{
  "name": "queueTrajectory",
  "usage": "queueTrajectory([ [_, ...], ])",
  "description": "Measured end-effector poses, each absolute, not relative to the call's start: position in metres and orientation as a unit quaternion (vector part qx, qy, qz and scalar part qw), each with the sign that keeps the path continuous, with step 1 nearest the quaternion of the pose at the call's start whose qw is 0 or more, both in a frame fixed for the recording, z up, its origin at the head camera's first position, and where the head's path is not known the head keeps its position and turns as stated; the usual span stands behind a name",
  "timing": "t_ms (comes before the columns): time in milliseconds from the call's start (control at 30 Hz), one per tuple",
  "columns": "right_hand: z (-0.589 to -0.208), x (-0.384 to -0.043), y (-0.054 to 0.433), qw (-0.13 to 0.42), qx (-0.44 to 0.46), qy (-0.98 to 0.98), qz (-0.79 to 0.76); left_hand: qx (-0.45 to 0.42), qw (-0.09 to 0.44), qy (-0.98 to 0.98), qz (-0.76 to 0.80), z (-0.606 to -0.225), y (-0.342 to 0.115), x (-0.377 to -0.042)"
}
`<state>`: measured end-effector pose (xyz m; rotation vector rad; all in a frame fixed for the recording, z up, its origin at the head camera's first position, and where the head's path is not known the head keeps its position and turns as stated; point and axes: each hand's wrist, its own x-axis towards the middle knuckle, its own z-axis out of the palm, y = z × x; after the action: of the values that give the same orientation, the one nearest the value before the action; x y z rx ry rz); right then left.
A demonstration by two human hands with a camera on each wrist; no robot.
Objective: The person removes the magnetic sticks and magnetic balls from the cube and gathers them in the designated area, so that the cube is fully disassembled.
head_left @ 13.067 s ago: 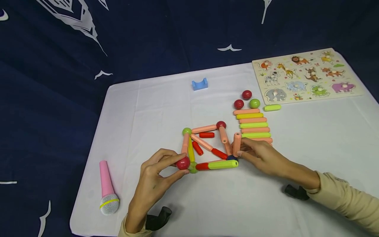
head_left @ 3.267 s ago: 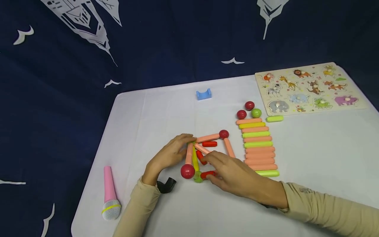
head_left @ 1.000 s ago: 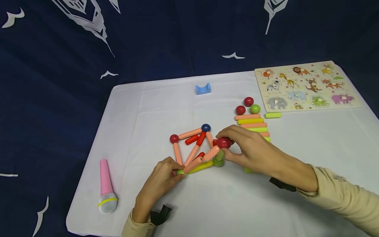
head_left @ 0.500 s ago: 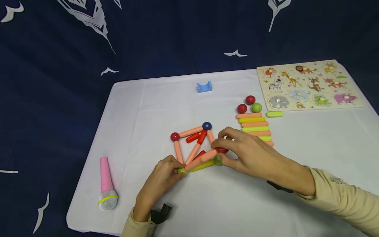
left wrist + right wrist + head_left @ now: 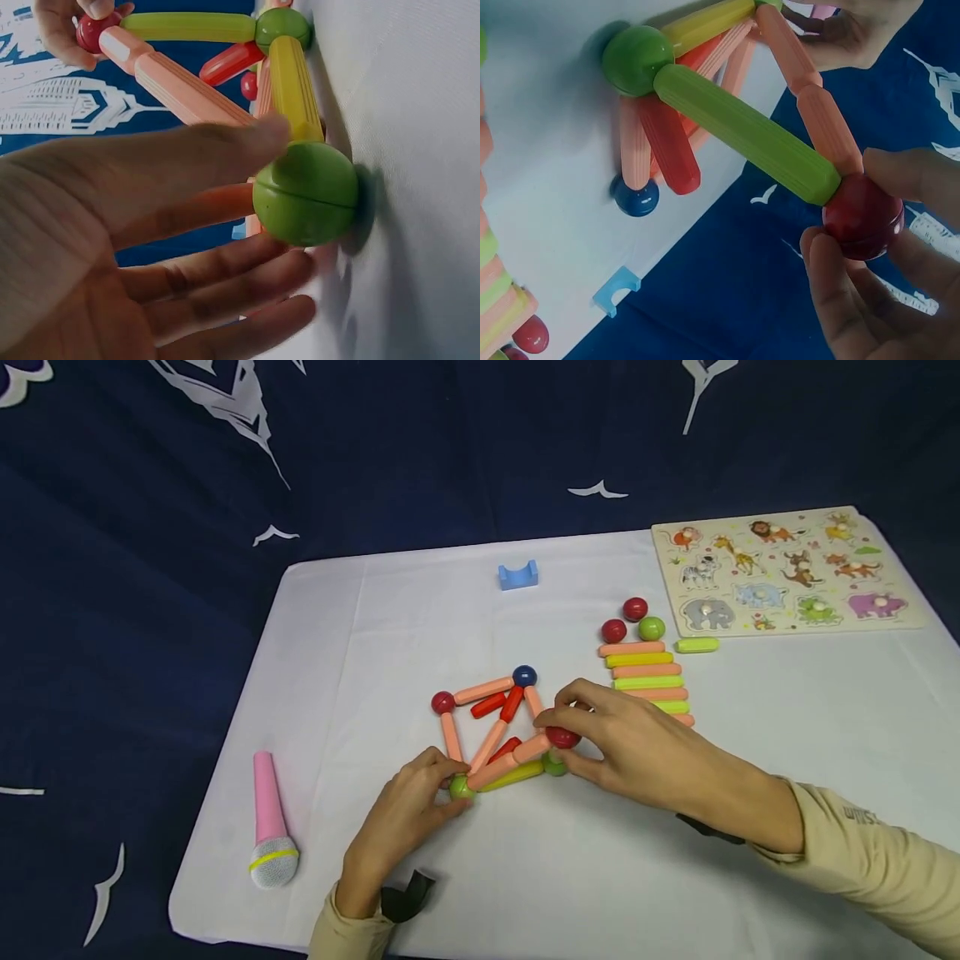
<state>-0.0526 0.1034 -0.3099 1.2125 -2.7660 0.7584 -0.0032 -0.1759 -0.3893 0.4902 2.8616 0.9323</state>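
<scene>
My left hand (image 5: 405, 814) pinches a green ball (image 5: 306, 193) at the near left corner of a frame of magnetic sticks and balls. My right hand (image 5: 637, 752) grips a raised red ball (image 5: 862, 217) between thumb and fingers. From that ball a lime stick (image 5: 746, 133) runs down to another green ball (image 5: 637, 61). Two end-to-end salmon sticks (image 5: 191, 90) slope from the red ball to the left-hand corner, above a yellow stick (image 5: 513, 776) lying low. A blue ball (image 5: 524, 677) and a second red ball (image 5: 442, 702) form the far corners.
Salmon, yellow and lime sticks (image 5: 647, 682) lie in a row at right, partly behind my right hand, below three loose balls (image 5: 651, 628). An animal puzzle board (image 5: 787, 572) sits back right. A blue cradle piece (image 5: 518, 576) and a pink toy microphone (image 5: 272, 822) lie farther off.
Since the oldest frame the stick frame has been turned, bringing the blue ball to the back. The red ball passed from left hand to right. Lately the red ball dropped slightly; left fingers uncovered more green ball.
</scene>
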Motion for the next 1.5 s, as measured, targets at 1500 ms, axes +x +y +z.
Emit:
queueTrajectory([
  [1500,-0.309,-0.057,0.1,-0.029,0.367,-0.868,0.333,0.24,-0.106,0.866,0.426,-0.394,-0.131,-0.012],
])
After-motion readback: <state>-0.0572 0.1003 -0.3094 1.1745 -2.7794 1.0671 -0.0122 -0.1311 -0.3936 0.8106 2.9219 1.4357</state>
